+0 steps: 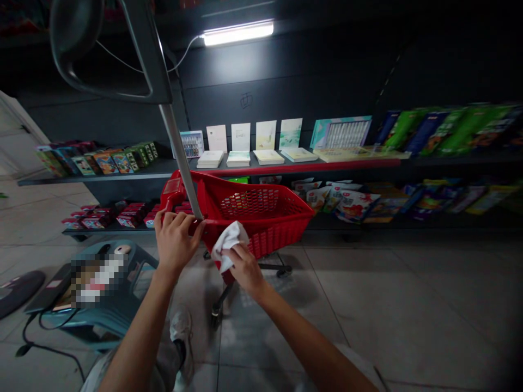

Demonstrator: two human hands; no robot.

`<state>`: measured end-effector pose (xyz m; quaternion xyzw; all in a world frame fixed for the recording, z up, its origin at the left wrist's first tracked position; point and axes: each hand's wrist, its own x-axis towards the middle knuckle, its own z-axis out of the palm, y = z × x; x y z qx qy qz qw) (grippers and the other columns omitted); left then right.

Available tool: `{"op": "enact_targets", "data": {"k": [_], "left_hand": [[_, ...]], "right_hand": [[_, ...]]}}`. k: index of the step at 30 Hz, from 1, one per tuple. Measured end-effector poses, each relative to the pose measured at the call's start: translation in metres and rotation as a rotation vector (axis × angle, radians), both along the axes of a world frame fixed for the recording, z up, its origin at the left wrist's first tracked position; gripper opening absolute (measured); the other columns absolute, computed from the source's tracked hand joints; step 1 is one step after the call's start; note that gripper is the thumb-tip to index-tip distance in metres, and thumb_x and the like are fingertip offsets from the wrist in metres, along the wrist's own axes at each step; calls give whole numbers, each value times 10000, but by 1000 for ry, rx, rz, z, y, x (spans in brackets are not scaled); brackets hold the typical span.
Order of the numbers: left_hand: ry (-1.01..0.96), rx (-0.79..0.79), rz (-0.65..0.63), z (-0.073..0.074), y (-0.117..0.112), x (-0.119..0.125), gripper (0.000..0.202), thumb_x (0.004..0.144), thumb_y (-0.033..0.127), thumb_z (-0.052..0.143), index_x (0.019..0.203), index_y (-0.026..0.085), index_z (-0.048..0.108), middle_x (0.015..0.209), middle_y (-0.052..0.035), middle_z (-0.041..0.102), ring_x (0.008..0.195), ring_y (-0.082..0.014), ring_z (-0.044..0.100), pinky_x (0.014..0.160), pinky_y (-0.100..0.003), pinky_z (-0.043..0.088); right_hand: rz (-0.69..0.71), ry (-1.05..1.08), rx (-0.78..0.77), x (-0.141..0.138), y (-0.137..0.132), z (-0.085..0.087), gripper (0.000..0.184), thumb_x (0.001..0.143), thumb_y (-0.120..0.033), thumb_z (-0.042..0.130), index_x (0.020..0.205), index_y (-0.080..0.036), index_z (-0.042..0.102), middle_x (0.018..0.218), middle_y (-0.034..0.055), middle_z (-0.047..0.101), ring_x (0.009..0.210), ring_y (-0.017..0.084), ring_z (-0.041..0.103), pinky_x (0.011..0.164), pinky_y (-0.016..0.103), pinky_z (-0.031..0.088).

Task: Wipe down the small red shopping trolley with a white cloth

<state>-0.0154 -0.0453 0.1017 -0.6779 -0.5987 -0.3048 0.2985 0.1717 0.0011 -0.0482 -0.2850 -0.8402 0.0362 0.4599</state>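
While the left hand (175, 243) clamped closed around the rim of the red plastic shopping-cart basket (265, 239), bracing it, the right hand (245, 270) pinched a folded white cloth (229, 245) against the basket's near side.

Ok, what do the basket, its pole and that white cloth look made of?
The basket looks like moulded red plastic: glossy, with a uniform mesh wall. The pole seems pale grey metal with a slight sheen, possibly coated. The cloth is soft and crumpled, either fabric or a paper wipe; can't tell which.
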Motion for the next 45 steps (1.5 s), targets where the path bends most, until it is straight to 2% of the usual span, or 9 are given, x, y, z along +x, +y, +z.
{"op": "enact_targets", "data": {"k": [3,8,12,17,21,26,32,39,45], "left_hand": [[-8,0,7,0,0,1,252,950,450,602,903,241,736,893,-69,737,958,-294,570,1134,-541,297],[5,7,17,0,1,-1,235,953,441,595,906,253,727,899,-62,740,957,-296,571,1131,-539,284],[24,12,11,0,1,-2,234,955,444,590,901,258,721,896,-61,738,961,-296,567,1127,-525,281],[29,5,-2,1,1,-5,244,944,459,599,897,252,718,901,-69,745,963,-300,557,1093,-522,296],[38,16,-6,1,4,-8,264,939,469,605,850,242,705,864,-74,743,948,-301,555,1062,-522,311],[65,37,0,1,3,-6,263,938,466,619,833,237,692,844,-68,742,935,-293,562,1032,-512,327],[58,59,-4,0,-1,-4,258,935,471,637,852,234,693,854,-63,749,949,-288,576,1010,-505,327],[-14,44,2,-1,0,-3,262,920,484,644,828,245,692,844,-57,745,956,-295,572,1019,-523,313],[-19,49,-13,-2,-1,-2,226,924,434,640,827,236,691,836,-60,737,962,-293,581,1021,-525,317]], "right_hand": [[-100,118,-103,4,8,13,420,830,38,549,1126,-221,698,1093,80,634,1133,246,568,1031,380,506],[-126,21,-224,0,9,-10,498,720,98,485,1060,-210,679,1107,81,621,1136,251,556,1016,382,511],[-105,-103,-212,4,7,-20,475,743,98,489,1056,-211,670,1115,76,620,1134,244,549,1007,371,514],[-118,-130,-151,30,23,-9,431,801,53,529,1111,-212,669,1144,89,616,1133,242,566,1011,368,508],[-252,53,-184,69,50,-2,405,766,19,522,1086,-193,652,1143,102,586,1120,249,561,1028,387,487],[-430,295,-200,118,89,-11,315,769,-109,536,1069,-180,603,1129,120,586,1109,266,556,1026,412,475],[-744,684,-297,157,128,-24,602,832,-354,604,1372,-137,454,1256,183,575,1160,287,566,1057,466,458],[-779,633,-367,117,126,-37,734,809,-325,561,1486,-84,408,1408,259,475,1337,341,490,1158,507,382],[-773,781,-457,94,125,-61,468,809,-311,524,1252,-159,515,1173,163,619,1105,280,614,1031,450,486]]}}
